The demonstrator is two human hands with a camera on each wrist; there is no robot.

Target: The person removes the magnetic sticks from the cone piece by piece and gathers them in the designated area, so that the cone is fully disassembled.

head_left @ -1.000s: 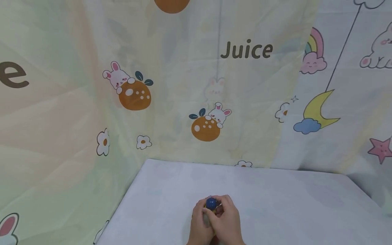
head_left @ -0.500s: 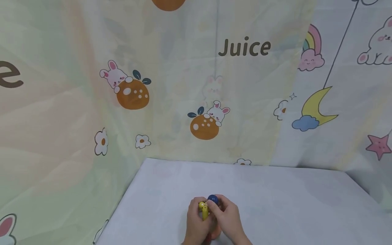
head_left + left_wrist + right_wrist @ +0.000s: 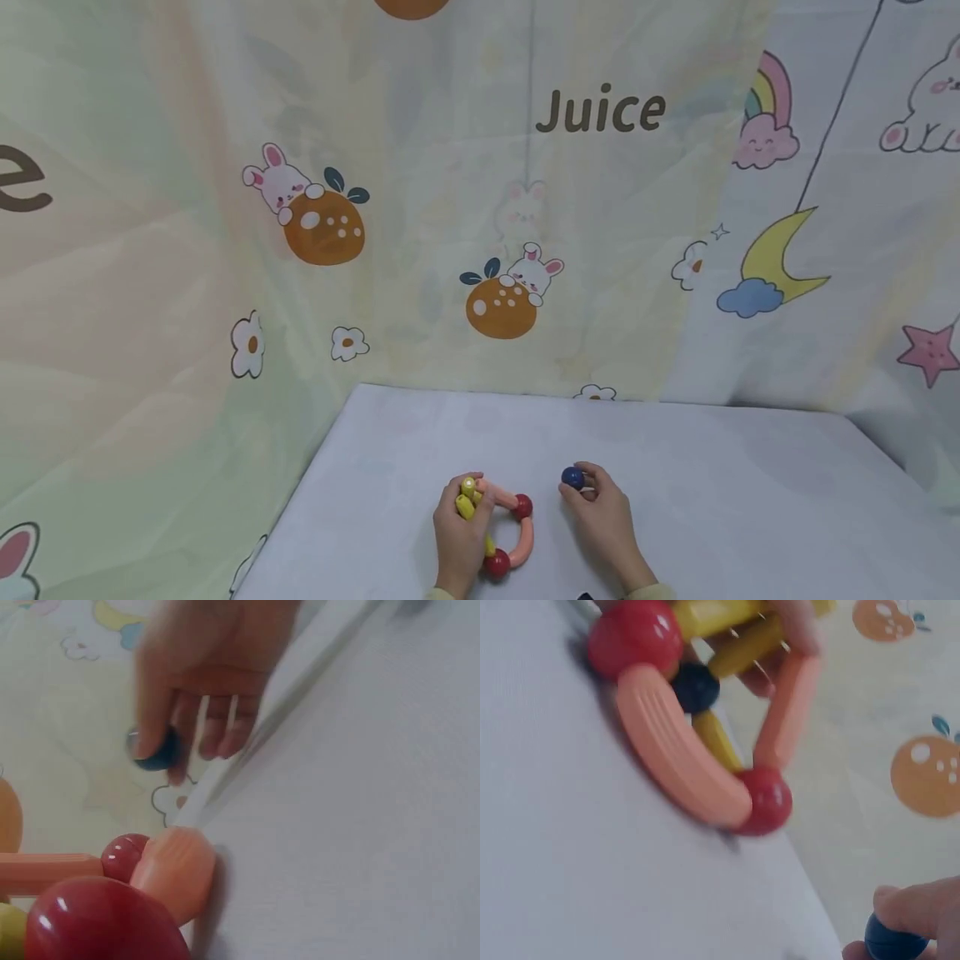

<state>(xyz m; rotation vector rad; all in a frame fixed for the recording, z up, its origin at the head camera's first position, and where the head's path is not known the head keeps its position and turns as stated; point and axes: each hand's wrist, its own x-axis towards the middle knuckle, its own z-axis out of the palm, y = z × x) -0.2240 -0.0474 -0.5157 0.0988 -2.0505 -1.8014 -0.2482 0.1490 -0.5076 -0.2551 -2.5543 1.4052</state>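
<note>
- The blue ball [image 3: 572,477] sits pinched at the fingertips of the right hand [image 3: 603,521], just above the desk [image 3: 750,508] and a little right of the toy frame.
- The toy frame [image 3: 501,527], built of sticks and balls, rests on the desk in the grip of the left hand [image 3: 459,533], whose fingers curl round its yellow sticks [image 3: 468,498].
- Judged from this, the work is joining or parting ball and frame; it goes best if the left hand keeps the frame steady against the desk while the right keeps a light fingertip pinch, lining the ball up with a stick end rather than its side.
- The ball is small and round, so a loose pinch could let it roll off across the desk.
- Count: one blue ball in the right hand; two red balls [image 3: 634,637] on the frame, plus one dark ball [image 3: 695,686] inside it; two peach pieces, one curved [image 3: 676,756] and one straight [image 3: 786,709]; at least three yellow sticks, partly hidden by fingers.
- Behind the desk hangs a printed curtain [image 3: 225,250].
</note>
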